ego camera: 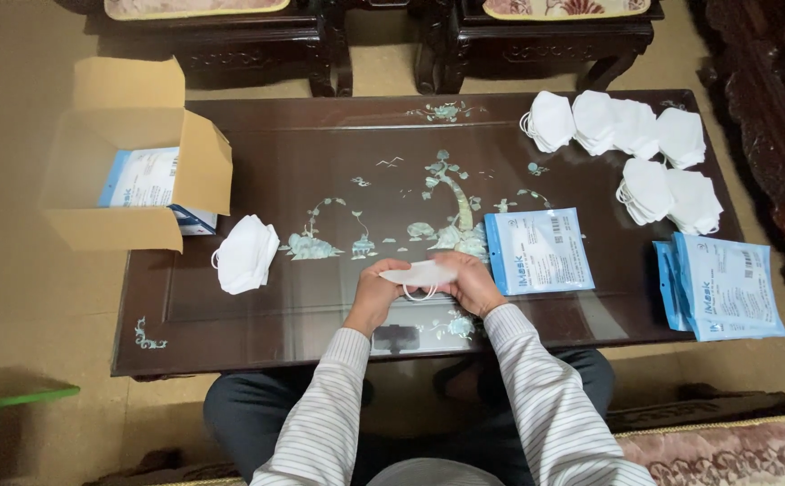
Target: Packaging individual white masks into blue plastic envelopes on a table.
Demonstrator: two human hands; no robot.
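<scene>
Head view showed both hands closed on one white mask just above the dark table's near edge, left hand at one end, right hand at the other, an ear loop dangling below. It looked light, soft and easily creased; the folded edges seemed the best hold, not the thin loops. Other masks lay well apart.

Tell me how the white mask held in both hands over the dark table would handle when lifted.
The white mask looks thin and folded flat, so it is probably very light. The left hand and right hand pinch it at either end, which suggests it would sag if held by one. Its ear loop dangles loosely below and could snag.
</scene>
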